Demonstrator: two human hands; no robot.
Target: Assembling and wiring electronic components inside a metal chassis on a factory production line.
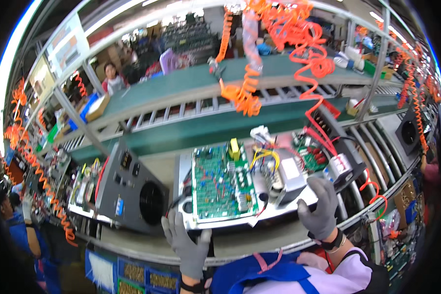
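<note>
In front of me lies an open electronics chassis (pixel 220 224) with a white metal base. A large green circuit board (pixel 220 181) covers its left part, with a yellow transformer (pixel 234 149) standing at its back edge. To the right sit a grey metal box (pixel 290 179) and yellow wires (pixel 267 158). My left hand (pixel 187 245), in a grey glove, is beside the chassis's front left corner, thumb and fingers apart. At the front right corner my gloved right hand (pixel 319 208) has its fingers spread. Whether either hand touches the base I cannot tell.
Another chassis with a dark fan panel (pixel 132 186) stands close on the left. A dark panel (pixel 335 142) with red wires rises at the right, by metal rollers (pixel 372 161). Orange coiled hoses (pixel 247 93) hang overhead. Blue parts bins (pixel 132 272) sit below. People work nearby.
</note>
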